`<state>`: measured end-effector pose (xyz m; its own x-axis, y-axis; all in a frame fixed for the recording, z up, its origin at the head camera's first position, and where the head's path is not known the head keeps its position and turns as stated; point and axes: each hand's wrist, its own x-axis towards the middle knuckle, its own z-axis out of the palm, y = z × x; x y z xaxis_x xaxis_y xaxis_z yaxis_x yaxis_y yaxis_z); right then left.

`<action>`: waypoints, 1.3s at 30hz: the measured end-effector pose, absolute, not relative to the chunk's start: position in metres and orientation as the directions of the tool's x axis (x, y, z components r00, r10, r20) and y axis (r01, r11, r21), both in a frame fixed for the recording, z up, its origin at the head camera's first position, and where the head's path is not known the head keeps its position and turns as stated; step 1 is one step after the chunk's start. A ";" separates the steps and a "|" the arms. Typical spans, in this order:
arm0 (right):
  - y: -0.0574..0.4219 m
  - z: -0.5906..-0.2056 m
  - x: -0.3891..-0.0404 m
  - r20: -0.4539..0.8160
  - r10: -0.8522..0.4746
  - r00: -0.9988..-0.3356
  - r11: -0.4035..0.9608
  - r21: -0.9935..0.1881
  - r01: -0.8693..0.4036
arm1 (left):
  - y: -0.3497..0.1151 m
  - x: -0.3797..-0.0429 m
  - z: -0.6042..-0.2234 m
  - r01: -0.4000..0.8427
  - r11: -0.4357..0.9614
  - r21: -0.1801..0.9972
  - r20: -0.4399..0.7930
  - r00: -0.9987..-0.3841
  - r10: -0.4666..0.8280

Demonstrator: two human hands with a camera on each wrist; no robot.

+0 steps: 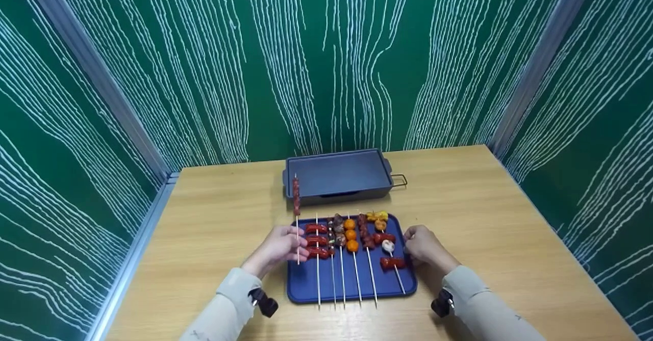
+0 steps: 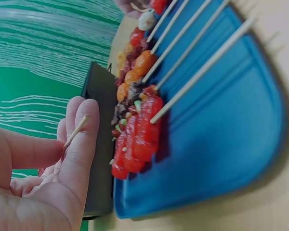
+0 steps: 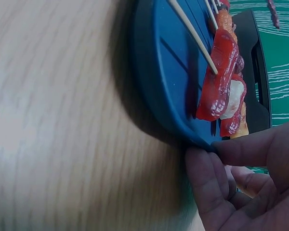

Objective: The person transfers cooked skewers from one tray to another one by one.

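My left hand (image 1: 278, 249) pinches the bare stick of a meat skewer (image 1: 297, 198) between thumb and fingers, above the left edge of a blue tray (image 1: 306, 285). The meat end points away toward the back. At the tray's right edge my right hand (image 1: 424, 246) pinches the rim between thumb and fingers, also seen in the right wrist view. Side by side on the tray lie a red sausage skewer (image 1: 317, 240), a dark mixed skewer (image 1: 338, 228), an orange ball skewer (image 1: 351, 235), another meat skewer (image 1: 363, 228) and a mixed skewer (image 1: 388, 246).
Behind the tray stands a dark grey rectangular grill box (image 1: 336, 172) with a wire handle (image 1: 400, 180) on its right side. Both sit on a wooden table (image 1: 219, 213). Green walls (image 1: 342, 75) with white wavy lines surround the table's back and sides.
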<state>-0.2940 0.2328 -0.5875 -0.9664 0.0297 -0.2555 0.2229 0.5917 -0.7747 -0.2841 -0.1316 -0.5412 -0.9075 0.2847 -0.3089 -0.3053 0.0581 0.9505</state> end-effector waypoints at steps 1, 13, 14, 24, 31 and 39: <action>0.233 -0.587 -0.294 -0.258 0.030 -0.966 0.592 -0.774 0.225 | -0.133 -0.281 -0.542 -0.304 0.058 0.951 -0.308 -0.907 0.288; 0.233 -0.586 -0.296 -0.283 0.024 -0.959 0.586 -0.773 0.243 | -0.143 -0.247 -0.558 -0.328 0.106 0.939 -0.345 -0.891 0.295; 0.233 -0.586 -0.296 -0.286 0.025 -0.958 0.588 -0.771 0.245 | -0.144 -0.245 -0.559 -0.332 0.108 0.937 -0.349 -0.889 0.295; 0.234 -0.587 -0.298 -0.291 0.030 -0.956 0.598 -0.761 0.250 | -0.145 -0.226 -0.567 -0.350 0.128 0.928 -0.372 -0.874 0.312; 0.235 -0.588 -0.299 -0.301 0.028 -0.953 0.604 -0.755 0.256 | -0.141 -0.225 -0.566 -0.377 0.177 0.909 -0.414 -0.870 0.267; 0.234 -0.588 -0.298 -0.288 0.028 -0.957 0.604 -0.758 0.246 | -0.135 -0.225 -0.566 -0.414 0.240 0.878 -0.464 -0.859 0.216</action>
